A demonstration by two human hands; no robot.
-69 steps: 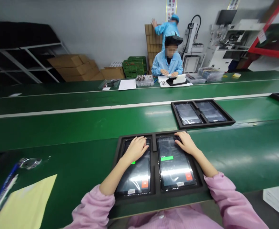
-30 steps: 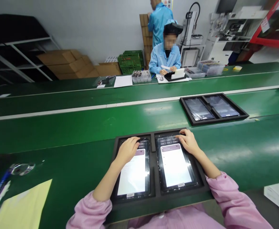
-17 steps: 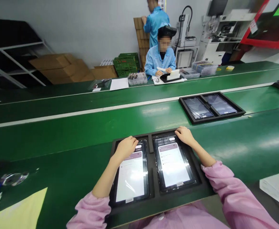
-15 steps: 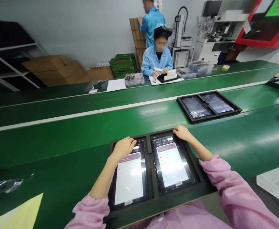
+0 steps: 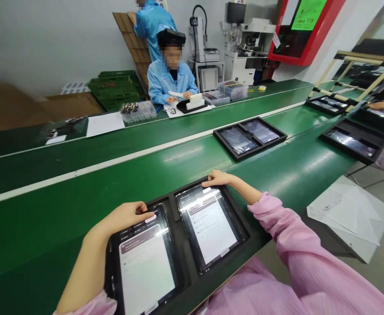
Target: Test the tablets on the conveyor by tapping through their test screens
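Black tray (image 5: 181, 240) on the bench (image 5: 64, 205), 2 tablets (image 5: 211, 227) in it, screens (image 5: 148, 267) just flipped from dark to mostly white, so they look in step. Left hand (image 5: 124, 217) half-curled, gripping nothing, thumb (image 5: 146, 216) over 1 screen; right hand (image 5: 218, 177) curled at the far rim (image 5: 188, 187), can't tell if gripping.

- Black two-compartment tray (image 5: 184, 256), lying flat along the green bench's (image 5: 47, 280) near edge.
- Left tablet (image 5: 148, 269): face up in its compartment, screen glowing white below a dark banner.
- Right tablet (image 5: 213, 234): face up beside it, likewise lit.
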